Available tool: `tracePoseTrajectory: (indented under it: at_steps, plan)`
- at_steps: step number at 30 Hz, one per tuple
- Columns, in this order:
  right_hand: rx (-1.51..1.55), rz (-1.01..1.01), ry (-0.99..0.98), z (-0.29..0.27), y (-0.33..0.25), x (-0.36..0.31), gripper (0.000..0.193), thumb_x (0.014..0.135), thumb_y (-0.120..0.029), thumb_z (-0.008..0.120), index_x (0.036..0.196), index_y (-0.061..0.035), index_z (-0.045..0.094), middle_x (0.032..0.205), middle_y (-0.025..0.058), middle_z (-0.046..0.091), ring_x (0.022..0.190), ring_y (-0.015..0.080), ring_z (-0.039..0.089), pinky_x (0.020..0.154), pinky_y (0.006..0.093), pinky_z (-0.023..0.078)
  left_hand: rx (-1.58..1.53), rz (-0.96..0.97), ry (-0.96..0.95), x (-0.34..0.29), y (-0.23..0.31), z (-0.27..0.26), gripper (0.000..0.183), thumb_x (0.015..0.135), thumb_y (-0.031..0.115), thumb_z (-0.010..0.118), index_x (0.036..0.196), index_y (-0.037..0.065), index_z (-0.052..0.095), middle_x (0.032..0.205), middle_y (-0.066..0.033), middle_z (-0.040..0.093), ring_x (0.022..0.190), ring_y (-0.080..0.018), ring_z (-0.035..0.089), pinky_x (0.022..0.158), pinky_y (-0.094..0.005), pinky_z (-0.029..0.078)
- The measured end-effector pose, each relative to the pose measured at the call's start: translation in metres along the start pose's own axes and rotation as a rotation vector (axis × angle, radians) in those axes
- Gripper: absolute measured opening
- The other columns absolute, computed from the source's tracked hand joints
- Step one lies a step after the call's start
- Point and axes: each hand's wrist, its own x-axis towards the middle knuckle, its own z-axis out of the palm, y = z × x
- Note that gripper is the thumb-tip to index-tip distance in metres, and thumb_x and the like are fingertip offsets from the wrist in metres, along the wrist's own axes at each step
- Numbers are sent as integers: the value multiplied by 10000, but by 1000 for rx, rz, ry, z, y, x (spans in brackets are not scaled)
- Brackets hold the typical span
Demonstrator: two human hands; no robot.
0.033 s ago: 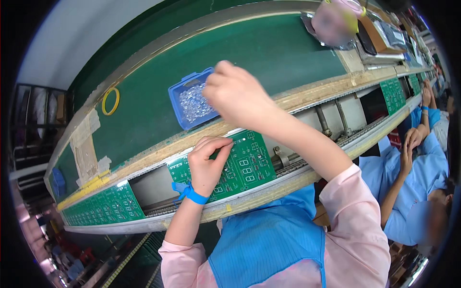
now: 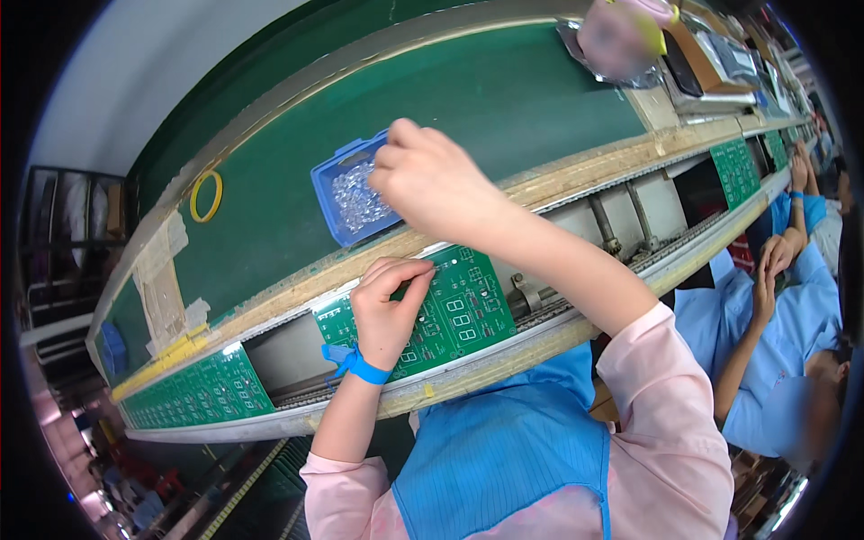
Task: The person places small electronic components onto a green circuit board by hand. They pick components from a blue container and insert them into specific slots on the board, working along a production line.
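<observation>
My left hand (image 2: 387, 310), with a blue band at its wrist, rests over a green circuit board (image 2: 463, 306). Its thumb and forefinger are pinched together at the board's upper part; anything between them is too small to make out. My right hand (image 2: 432, 180) is curled over the right side of a blue plastic bin (image 2: 335, 216). Small clear components (image 2: 358, 198) fill the bin's floor. The right fingers are bent closed, and their tips are partly hidden, so what they hold cannot be seen.
The board sits on a conveyor rail (image 2: 414, 389), with another green board (image 2: 198, 391) to the left and more at right (image 2: 736, 175). A yellow ring (image 2: 206, 196) lies on the green bench. Co-workers' hands (image 2: 765, 270) are at far right.
My right hand has shifted slightly left and down over the bin. My left hand keeps its pinch on the board.
</observation>
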Motion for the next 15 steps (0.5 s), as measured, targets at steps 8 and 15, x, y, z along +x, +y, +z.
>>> tracePoseTrajectory:
  at_steps: [8,15]
  plan:
    - [-140,80,-72,13,-19,6,82,665,-152,682,659,-80,719,722,27,652,926,231,566,738,346,437,149,54,17,-2,1,5,123,756,-35,763,862,26,750,864,-99,740,817,-239,670,750,-341,526]
    - [53,85,102,6,-10,-5,120,690,-130,659,774,-61,711,785,66,649,872,231,595,752,346,476,267,115,6,-1,7,11,124,748,-33,761,853,31,739,853,-86,736,794,-239,649,729,-346,518]
